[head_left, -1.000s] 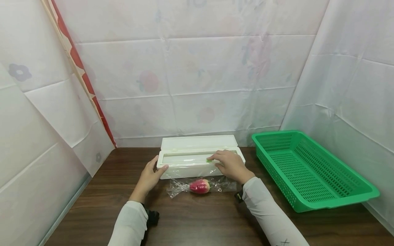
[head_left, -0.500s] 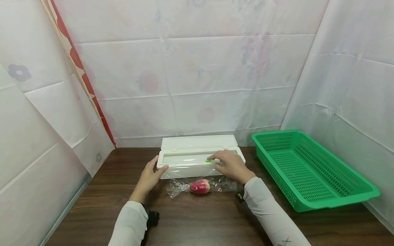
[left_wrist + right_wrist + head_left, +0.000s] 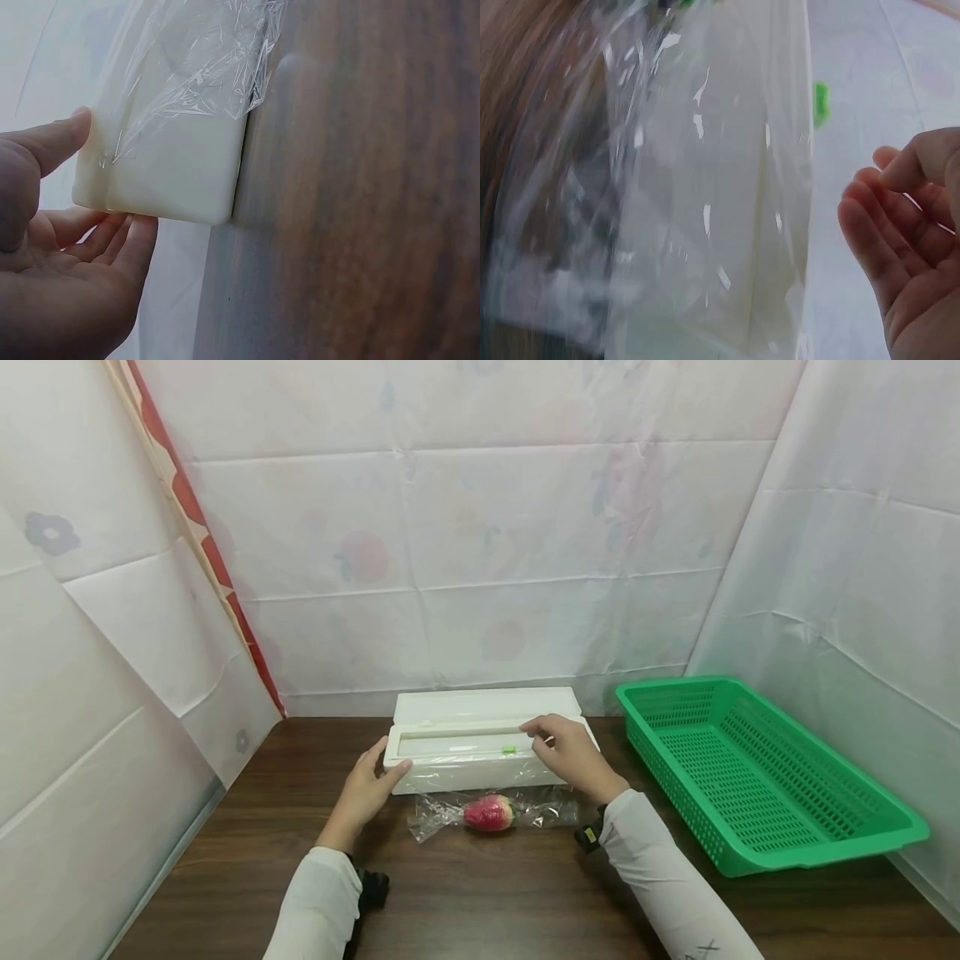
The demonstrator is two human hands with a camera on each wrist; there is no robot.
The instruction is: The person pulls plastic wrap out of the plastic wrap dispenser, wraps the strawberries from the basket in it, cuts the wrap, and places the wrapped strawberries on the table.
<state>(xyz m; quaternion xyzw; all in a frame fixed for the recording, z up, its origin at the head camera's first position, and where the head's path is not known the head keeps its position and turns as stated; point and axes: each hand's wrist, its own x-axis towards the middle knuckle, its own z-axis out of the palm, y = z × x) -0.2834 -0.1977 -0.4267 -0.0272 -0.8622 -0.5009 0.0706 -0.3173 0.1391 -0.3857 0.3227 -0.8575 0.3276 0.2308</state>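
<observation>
A white cling film dispenser stands on the table with its lid tipped back. My left hand holds its left end, thumb at the front and fingers round the end face, as the left wrist view shows. The green slide cutter sits on the front rail, right of the middle. My right hand hovers just right of it, fingers loosely curled, holding nothing. Clear cling film drapes down the front onto the table. On or under this film lies a red fruit with a pale green end; which, I cannot tell.
A green plastic basket stands to the right of the dispenser on the dark wood table. White patterned sheets hang behind and at both sides.
The fingers of my right hand have come off the green slide cutter and moved slightly up and right. My left hand, the dispenser and the fruit stay in place.
</observation>
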